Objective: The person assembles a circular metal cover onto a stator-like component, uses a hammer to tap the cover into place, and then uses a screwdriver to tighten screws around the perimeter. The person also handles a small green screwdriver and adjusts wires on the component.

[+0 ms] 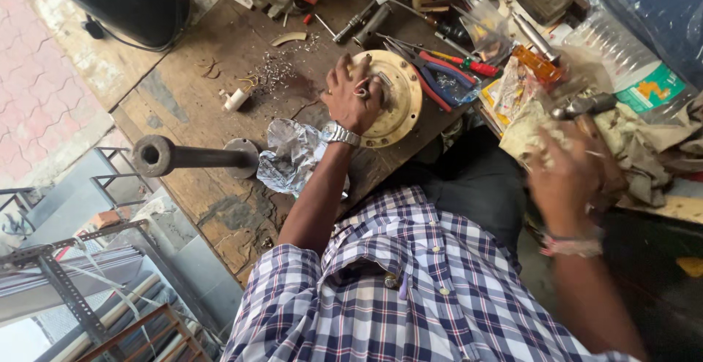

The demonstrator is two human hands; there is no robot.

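- Worn wood: the workbench [220, 113] fills the upper middle of the view, scarred and stained, with a scatter of metal filings near its centre.
- Blue-and-white checked shirt [410, 289] covers your chest at the bottom of the frame.
- Pale rag [644, 150] lies heaped at the right, beside a clear plastic bottle [622, 62].
- Brass-coloured round plate [392, 98] lies flat on the bench near its front edge, just beside the pliers.
- Dark metal pipe [190, 157] with a flange at one end lies on its side at the left of the bench, well apart from the plate.
- Crumpled foil sheet [293, 153] sits between the pipe's flange and your forearm.
- Your left hand [351, 98] rests on the plate's left part, fingers curled down and pressing on it; a watch sits at the wrist.
- Your right hand [567, 175] is blurred above the rag; I cannot tell whether the fingers are open or closed.
- Red-and-blue-handled pliers [439, 73] lie just right of the plate.
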